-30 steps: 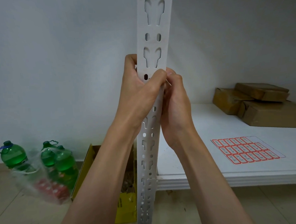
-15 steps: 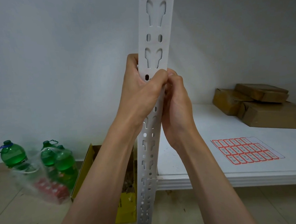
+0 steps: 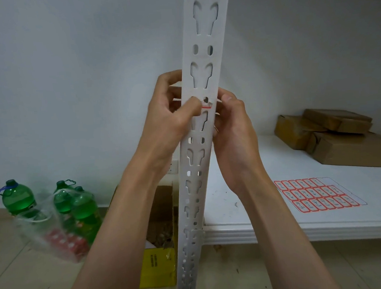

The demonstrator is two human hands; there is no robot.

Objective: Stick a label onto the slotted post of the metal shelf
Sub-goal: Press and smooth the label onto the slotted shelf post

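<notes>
Right, both hands are up at the slotted post, one on each flank, and between them sits one label. The left hand wraps the post's left edge, thumb laid across the front face with its tip touching the label's left end. The right hand curls round the right edge, thumb up beside the label's right end; whether that grip is actually pinching the label I cannot tell. The left grip looks clamped on the post itself.

The label lies on the front face just under a small round hole, its long axis running crosswise, left to right, against the post's upright run. A red border line shows along its lower edge, and its top edge looks ragged.

Counting now: one post, upright and tilting slightly, with paired keyhole slots all the way down. Below and right of the right hand, on the white shelf, lies one label sheet of red-bordered labels in three rows. Further right, three brown cardboard parcels, stacked. Down left of the left hand, on the floor, three green bottles, two in a clear bag, and one open cardboard box.
</notes>
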